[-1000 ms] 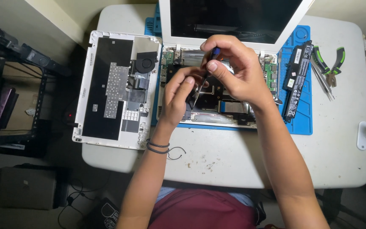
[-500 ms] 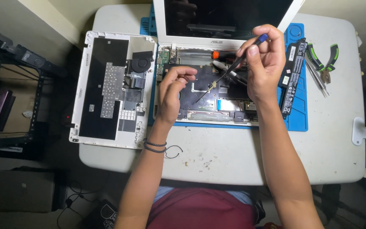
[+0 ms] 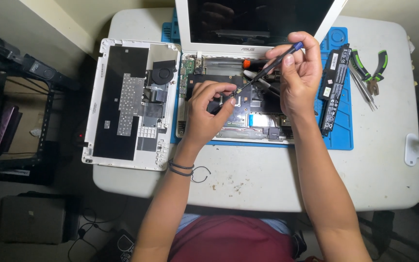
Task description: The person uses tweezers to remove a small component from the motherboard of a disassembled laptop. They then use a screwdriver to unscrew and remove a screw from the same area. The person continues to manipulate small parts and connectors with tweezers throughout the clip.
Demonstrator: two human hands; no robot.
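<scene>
Head view, reading from the left: a dark shelf rack (image 3: 6, 97) stands beside the white tabletop (image 3: 248, 179), and on the tabletop's left edge lies the removed white keyboard cover (image 3: 129, 104), underside up, with its black backing and silver shield showing. It looks like a thin plastic shell, light but flexible, best lifted by its long edges.

Just right of it sits the opened laptop base (image 3: 233, 104) on a blue work mat (image 3: 338, 140), screen (image 3: 260, 22) tilted up at the back. The exposed circuit board is stiff yet fragile; I judge it safest touched only at its edges or on bare frame, never on the flat ribbon cables, which are soft and tear easily.

The left hand (image 3: 207, 114) rests on the board, fingers curled together, thumb and forefinger pinched over something too small to make out. The right hand (image 3: 299, 73) has its fingers closed around a slim screwdriver (image 3: 267, 65) with a blue cap, slanting down-left so the tip meets the board just beside the left fingertips. The tool is light and rigid, and held near the top it turns easily.

Further right a long black battery pack (image 3: 333, 87) lies on the mat, dense and not to be bent or pierced. Green-handled pliers (image 3: 372, 70) lie beyond, on the bare tabletop.
</scene>
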